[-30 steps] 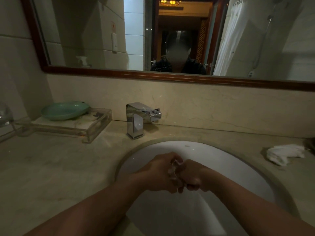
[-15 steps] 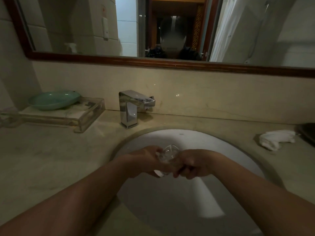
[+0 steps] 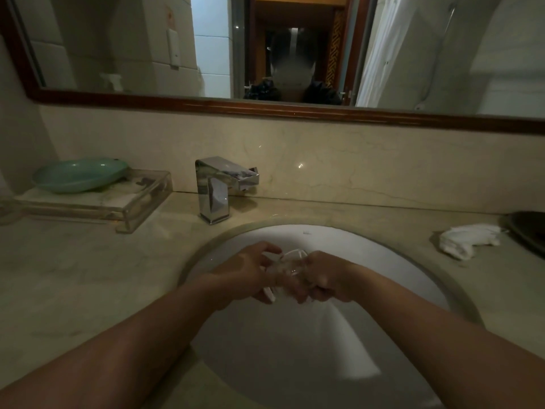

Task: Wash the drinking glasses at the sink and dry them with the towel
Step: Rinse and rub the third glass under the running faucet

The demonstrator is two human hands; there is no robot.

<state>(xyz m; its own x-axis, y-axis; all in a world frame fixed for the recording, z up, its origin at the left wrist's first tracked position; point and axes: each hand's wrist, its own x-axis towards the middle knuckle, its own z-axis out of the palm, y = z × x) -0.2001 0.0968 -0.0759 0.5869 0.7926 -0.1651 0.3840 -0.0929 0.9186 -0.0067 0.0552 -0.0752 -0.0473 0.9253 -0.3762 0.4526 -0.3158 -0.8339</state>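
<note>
A clear drinking glass (image 3: 288,265) lies tilted between both hands above the white sink basin (image 3: 339,240). My left hand (image 3: 244,276) cups it from the left, fingers curled around its side, upper fingers partly lifted. My right hand (image 3: 326,276) grips the glass from the right, fingers wrapped under it. A crumpled white towel (image 3: 466,239) lies on the counter to the right of the basin. No water runs from the chrome faucet (image 3: 219,187).
A clear tray (image 3: 129,208) with a green dish (image 3: 78,174) stands at the back left of the marble counter (image 3: 73,276). A dark dish (image 3: 528,231) sits at the far right edge. A framed mirror (image 3: 265,104) hangs above the backsplash.
The glass has turned between my hands and its rim shows more. My left hand's upper fingers have lifted off it. The camera tilted slightly downward.
</note>
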